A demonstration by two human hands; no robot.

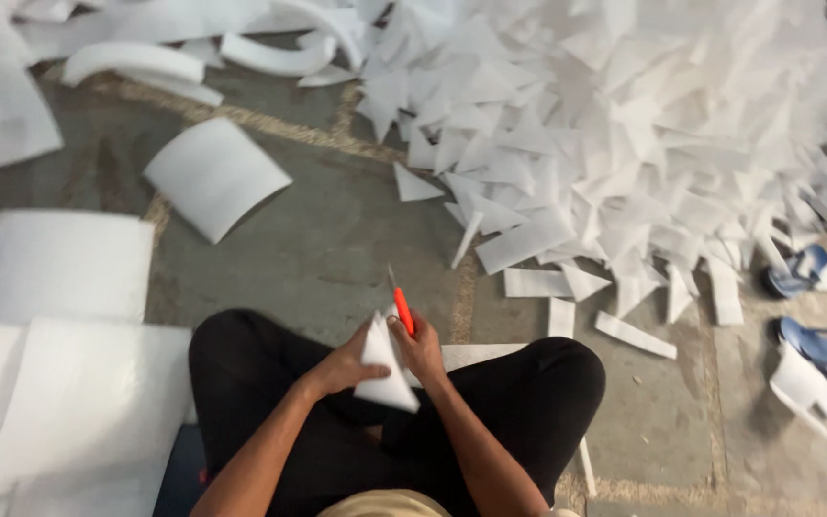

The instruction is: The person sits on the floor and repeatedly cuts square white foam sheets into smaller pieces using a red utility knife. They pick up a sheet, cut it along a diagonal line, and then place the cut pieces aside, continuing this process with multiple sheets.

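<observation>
I sit cross-legged on the floor in black trousers. My left hand [342,367] holds a white triangular foam piece [382,369] over my lap. My right hand [420,347] grips a cutter with an orange handle [402,308], its thin blade pointing up and away from me, right beside the foam piece. Both hands are close together, touching the piece.
A big heap of white cut foam triangles and strips [605,134] fills the floor ahead and right. Larger white foam sheets [69,263] lie stacked at my left, a curled one [214,177] further off. Blue sandals [820,340] lie at the right on the stone floor.
</observation>
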